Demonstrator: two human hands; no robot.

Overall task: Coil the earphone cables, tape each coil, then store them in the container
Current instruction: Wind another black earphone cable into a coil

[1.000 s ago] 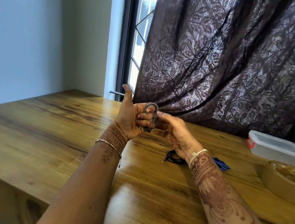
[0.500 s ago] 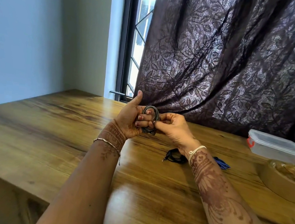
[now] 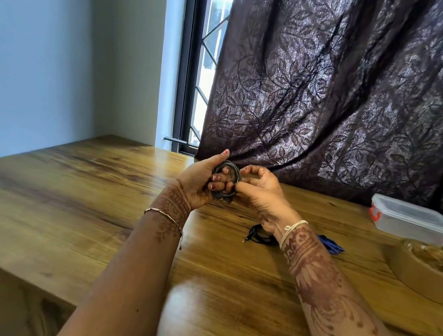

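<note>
Earphone cable, wound into a grey coil, sits just above the middle of the frame, held up off the table between both hands. The left hand has its fingers passed through the ring and curled back toward the palm, so the loops hang around them, with the thumb standing up behind the coil. The right hand meets the coil from its right side, thumb and forefinger pinched on the outer edge of the loops; its other fingers are arched loosely and grip nothing that I can make out. The ring faces roughly toward the camera, its opening taken up by the left fingers, so the free rim for taping lies on the right-hand side.

Outward from there, a black earphone cable with its plug showing lies on the table just below the right wrist, and a blue cable pokes out just beyond that forearm. The roll of brown tape rests at the right edge of the frame, nearer the right hand than the left, and the lidded plastic container stands just behind it. Judging by this, the right hand is the one to fetch tape while the left keeps the coil.
</note>
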